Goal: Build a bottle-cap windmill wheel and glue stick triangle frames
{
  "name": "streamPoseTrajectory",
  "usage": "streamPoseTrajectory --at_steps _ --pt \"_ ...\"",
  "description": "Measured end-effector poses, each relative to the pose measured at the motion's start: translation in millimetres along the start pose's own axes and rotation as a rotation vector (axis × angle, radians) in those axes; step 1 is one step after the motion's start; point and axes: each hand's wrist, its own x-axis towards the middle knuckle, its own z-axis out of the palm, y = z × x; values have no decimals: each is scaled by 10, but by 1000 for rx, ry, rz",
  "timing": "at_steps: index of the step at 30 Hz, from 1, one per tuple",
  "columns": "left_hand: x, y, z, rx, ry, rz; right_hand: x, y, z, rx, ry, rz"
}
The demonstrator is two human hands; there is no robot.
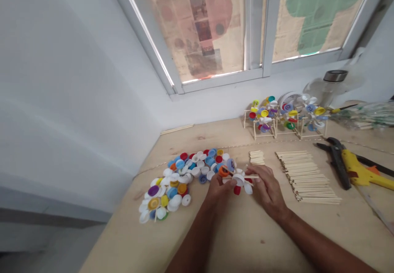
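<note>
Both my hands meet over the wooden table [246, 240] around a small wheel made of bottle caps [237, 178] on thin wooden sticks. My left hand [219, 189] pinches it from the left, fingers closed on the caps. From the right, my right hand [267, 190] grips the stick that pokes out towards it. White, red, orange and purple caps show between the fingers. A heap of loose coloured bottle caps [181, 183] lies just left of my left hand.
A short stack of sticks [256, 157] and a long row of sticks [308, 176] lie to the right. Finished cap wheels on stick frames [286, 119] stand by the wall under the window. A yellow glue gun [360, 170], black pliers [337, 158] and a glass jar [326, 88] are at far right.
</note>
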Motion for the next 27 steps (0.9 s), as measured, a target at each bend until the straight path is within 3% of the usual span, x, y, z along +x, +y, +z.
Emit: streamPoseTrajectory --at_steps 5,10,19,27 --pt "2 -16 -37 -60 7 -26 4 -8 -11 8 11 32" --pt "-44 10 -59 -122 -80 -79 3 -46 -33 75 6 115" --pt "-90 54 -114 -38 -330 -227 -19 -64 -25 240 -324 301" --pt "9 -6 -241 -54 -170 -150 8 -1 -19 89 -276 257"
